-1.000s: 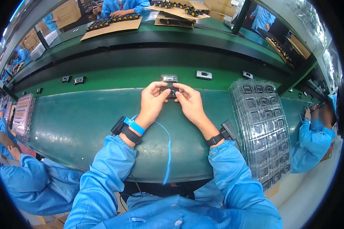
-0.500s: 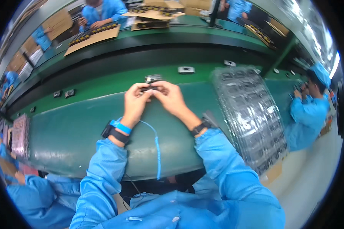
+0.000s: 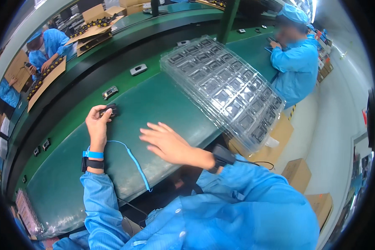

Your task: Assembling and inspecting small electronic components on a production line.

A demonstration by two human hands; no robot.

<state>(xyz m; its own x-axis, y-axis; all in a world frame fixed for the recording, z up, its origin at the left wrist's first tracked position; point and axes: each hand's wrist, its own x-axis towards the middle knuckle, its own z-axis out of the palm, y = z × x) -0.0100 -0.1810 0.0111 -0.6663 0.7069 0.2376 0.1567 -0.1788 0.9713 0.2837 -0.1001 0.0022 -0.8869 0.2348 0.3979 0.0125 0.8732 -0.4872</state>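
My left hand [image 3: 97,125] pinches a small black casing part [image 3: 113,109] between thumb and fingers, just above the far side of the green bench [image 3: 133,108]. Its wrist wears a blue strap with a coiled blue cord [image 3: 137,164] and a black band. Fingers stretched out and somewhat apart, my right hand [image 3: 171,146] is over the bench with nothing in it. A small device with its inside exposed [image 3: 110,92] lies beyond my left hand. A pale grey device shell [image 3: 138,69] sits farther off to the right of it.
Stacked clear plastic trays [image 3: 198,100] with dark parts in their pockets cover the bench on the right. A co-worker in blue [image 3: 298,62] stands beyond them. Cardboard boxes [image 3: 298,175] are on the floor at right. More small devices [image 3: 46,144] lie along the green strip.
My view has swung right. My right hand has let go of the black part and moved right, fingers spreading. My left hand keeps hold of the part.
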